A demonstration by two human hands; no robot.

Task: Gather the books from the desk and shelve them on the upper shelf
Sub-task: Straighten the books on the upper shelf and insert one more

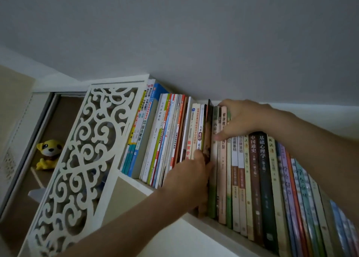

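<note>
A long row of upright books [258,171] fills the upper shelf [211,224], tilted in my view. A thin dark book [208,132] stands partly pushed into a gap in the middle of the row. My left hand [189,179] grips its lower edge, thumb on the left side and fingers against the neighbouring green book [213,181]. My right hand [244,118] reaches over the top of the books just right of the gap, fingers curled over their top edges and thumb pressed on their spines. The desk is out of view.
A white carved fretwork panel [83,159] closes the shelf's left end. Behind it, in a lower compartment, sits a yellow plush toy [48,154]. The grey ceiling [194,33] is close above the books. More books run on to the right edge.
</note>
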